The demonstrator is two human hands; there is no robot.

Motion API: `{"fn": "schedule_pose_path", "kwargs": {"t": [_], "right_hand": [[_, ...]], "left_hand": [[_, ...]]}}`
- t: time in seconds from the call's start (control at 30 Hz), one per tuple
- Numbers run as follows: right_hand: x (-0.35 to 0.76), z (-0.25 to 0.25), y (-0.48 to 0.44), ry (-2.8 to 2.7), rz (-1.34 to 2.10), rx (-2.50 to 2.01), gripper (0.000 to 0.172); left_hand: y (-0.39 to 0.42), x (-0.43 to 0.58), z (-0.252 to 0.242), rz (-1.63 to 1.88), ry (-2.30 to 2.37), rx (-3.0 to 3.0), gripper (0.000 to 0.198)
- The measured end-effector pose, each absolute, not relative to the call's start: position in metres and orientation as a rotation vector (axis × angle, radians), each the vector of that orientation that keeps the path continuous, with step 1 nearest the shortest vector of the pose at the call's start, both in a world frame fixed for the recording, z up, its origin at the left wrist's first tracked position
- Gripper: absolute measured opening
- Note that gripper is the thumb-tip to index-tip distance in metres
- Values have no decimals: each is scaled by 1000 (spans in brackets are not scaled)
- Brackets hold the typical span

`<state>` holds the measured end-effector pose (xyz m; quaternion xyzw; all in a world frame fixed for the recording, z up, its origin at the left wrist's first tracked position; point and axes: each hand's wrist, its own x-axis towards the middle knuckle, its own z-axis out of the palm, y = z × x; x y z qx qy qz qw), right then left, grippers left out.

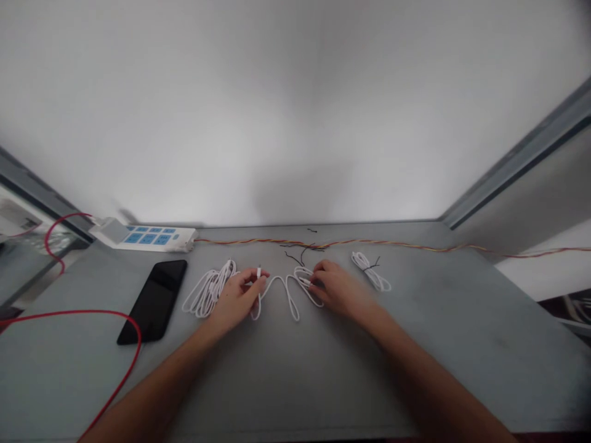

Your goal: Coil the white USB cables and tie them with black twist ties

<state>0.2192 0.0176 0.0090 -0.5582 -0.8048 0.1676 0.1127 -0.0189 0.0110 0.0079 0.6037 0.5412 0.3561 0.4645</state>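
Note:
A white charging cable (292, 303) lies in loose bends on the grey tabletop between my hands. My left hand (239, 296) pinches it near a white plug end (259, 272) that sticks up from the fingers. Over on the other side, my right hand (336, 284) has its fingertips closed on a looped part of the same cable, close to its other end. A pile of white cables (210, 290) sits just left of my left hand, partly hidden by it. To the right of my right hand rests a coiled white cable (370, 271) bound with a dark tie.
A white power strip (159, 239) with blue sockets holds a white plug adapter (111, 231) at back left. A black phone (154, 300) lies before it. Twisted red-yellow wire (397, 243) runs along the back, near several dark ties (305, 249). A red cable (136, 344) curves at left.

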Motion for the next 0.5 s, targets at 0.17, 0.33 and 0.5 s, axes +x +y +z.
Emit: {"fn": "schedule_pose_path", "kwargs": {"t": [0.17,0.33,0.5], "right_hand": [[223,9,17,-2127,734,-1525,9],[229,17,20,-1850,955,-1551,23],[233,26,22,-1553,1263,-1373,31]], "left_hand": [[11,-18,9,1008,1296,1359,35],[12,-21,12,1210,1237,1252,37],[11,-25,12,1343,1188,1158,36]]}}
